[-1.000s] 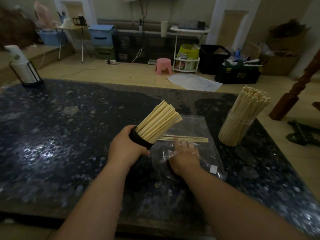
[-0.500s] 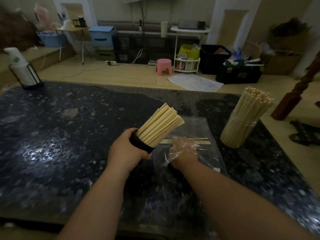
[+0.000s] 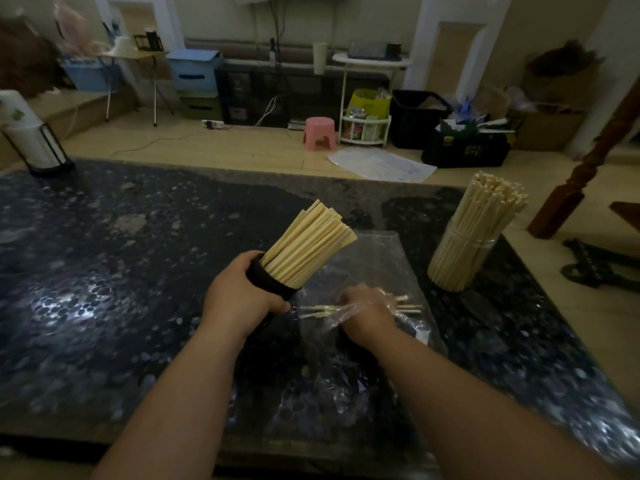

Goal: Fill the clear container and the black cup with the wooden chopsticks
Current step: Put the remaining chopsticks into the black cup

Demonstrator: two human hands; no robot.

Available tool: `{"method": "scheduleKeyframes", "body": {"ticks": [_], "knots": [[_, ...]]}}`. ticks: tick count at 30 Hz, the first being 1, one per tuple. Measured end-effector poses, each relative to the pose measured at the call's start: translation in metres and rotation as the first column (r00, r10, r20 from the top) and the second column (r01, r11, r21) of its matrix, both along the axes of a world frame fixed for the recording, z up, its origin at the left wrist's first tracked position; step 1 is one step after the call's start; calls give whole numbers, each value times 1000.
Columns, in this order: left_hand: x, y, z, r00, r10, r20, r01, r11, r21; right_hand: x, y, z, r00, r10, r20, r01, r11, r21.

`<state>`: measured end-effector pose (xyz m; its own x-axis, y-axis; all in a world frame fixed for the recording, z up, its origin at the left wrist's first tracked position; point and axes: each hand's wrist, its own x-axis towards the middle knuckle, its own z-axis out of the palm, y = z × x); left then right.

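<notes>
I am looking down at the dark speckled worktop (image 3: 104, 271), which is filling most of the view. Both bare forearms are reaching in over its near edge toward the middle.

A clear plastic bag (image 3: 377, 261) is lying flat right of centre, running from mid-worktop back toward the near edge. The clear container (image 3: 464, 258) is standing beyond it, close to the right edge and toward the far right corner. It is packed with wooden chopsticks fanning up out of its mouth, and it is well apart from both hands.

The left hand (image 3: 239, 303) is wrapping round the black cup (image 3: 268, 284) at the middle of the worktop, thumb on the far side and fingers closing on the near side. It is tipping the cup so the mouth is pointing up and to the right. The bundle (image 3: 308, 244) of chopsticks in it is crowding the opening and leaning out over the bag's left edge.

The right hand (image 3: 363, 310) is lying knuckles-up just beside the cup, on the bag, with plastic film draping over its fingers. Those fingers are curling down round a few loose chopsticks (image 3: 410, 308), gripping them. The sticks are lying crosswise, roughly parallel to the near edge, their ends sticking out on both sides of the hand. The fingertips are hiding under the hand and film.
</notes>
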<state>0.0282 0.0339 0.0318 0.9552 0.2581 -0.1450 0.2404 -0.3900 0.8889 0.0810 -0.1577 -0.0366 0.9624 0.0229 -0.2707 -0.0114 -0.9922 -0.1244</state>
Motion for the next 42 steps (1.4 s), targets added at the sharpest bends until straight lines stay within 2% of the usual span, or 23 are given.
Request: {"method": "scheduleKeyframes", "body": {"ticks": [4,6,9,13,23,28,33,35,39,42], "knots": [[-4,-5,2,1000,-6,-8,6,1000,-4,-7,1,-9,987,71,-144,-89,988,-125],[-5,-7,2,1000,-16,-13,16,1000,-8,-16,1,-7,990,100,-103,-115,983,-146],[-8,-11,3,1000,-25,-6,25,1000,-11,-32,-5,-10,993,110,30,-106,988,-114],[-10,-12,3,999,-32,-13,32,999,-18,-57,-10,-2,991,110,80,-103,991,-86],[-12,-14,2,998,-45,-33,45,999,-2,-82,-20,28,989,79,-124,-74,996,49],[-13,-15,0,997,-55,-49,59,994,96,-89,-25,40,979,138,-149,-119,984,129],[-16,-12,1,997,-47,-65,57,985,160,-88,-28,65,966,201,-162,-193,979,66],[-16,-9,0,998,-48,-45,55,987,152,-89,-29,79,967,232,-106,-230,973,33],[-16,-3,0,998,-55,-26,58,989,136,-90,-27,93,924,292,248,-284,956,-70],[-15,2,0,997,-68,-45,73,987,140,-84,-28,96,866,268,423,-267,962,-62]]}}
